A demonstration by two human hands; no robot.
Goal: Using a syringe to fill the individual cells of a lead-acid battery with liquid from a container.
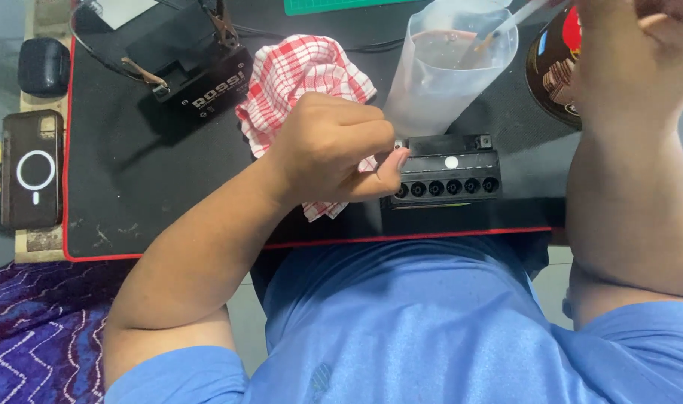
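My left hand [334, 146] is curled, its thumb and fingers pressing the left end of a small black battery [447, 176] with a row of round holes, near the mat's front edge. A red-and-white checked cloth [300, 75] lies under and behind that hand. My right hand [633, 45] is raised at the top right and holds a thin stick-like tool [506, 26] that dips into a translucent plastic cup [450, 71] of brownish liquid standing just behind the battery.
A black mat with a red edge [132, 187] covers the desk. A second black battery with wires [199, 78] sits at the back left. A phone in a dark case [32, 168] lies left of the mat. A round tin [555, 71] stands at the right.
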